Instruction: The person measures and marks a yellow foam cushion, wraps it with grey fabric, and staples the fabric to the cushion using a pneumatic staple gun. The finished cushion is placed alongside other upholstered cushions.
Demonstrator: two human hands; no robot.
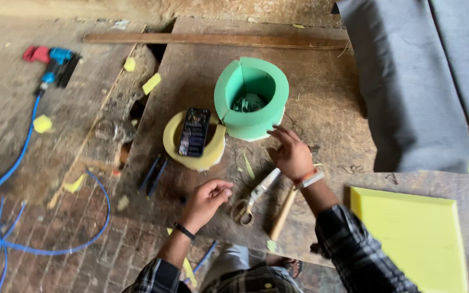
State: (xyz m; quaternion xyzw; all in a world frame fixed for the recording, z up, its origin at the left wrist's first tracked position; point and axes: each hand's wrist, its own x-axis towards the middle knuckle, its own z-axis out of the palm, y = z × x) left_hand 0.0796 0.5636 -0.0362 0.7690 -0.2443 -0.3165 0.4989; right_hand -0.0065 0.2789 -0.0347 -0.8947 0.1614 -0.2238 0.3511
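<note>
foam ring (252, 97): green | foam disc (195, 149): pale yellow | phone (194, 131): black | foam sheet (413, 233): yellow-green | hose (17, 163): blue | sleeves (354, 255): dark plaid | cloth (413, 81): grey

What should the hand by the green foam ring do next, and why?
Probably ease the right hand forward to steady the green foam ring: its spread fingers hover just beside the ring's base, not clearly touching. The left hand is curled, empty, near the scissors.

Matt green foam ring (252, 103), rough worn wooden board (321, 108), metal scissors (253, 195), perhaps wooden-handled tool (283, 212).
</note>
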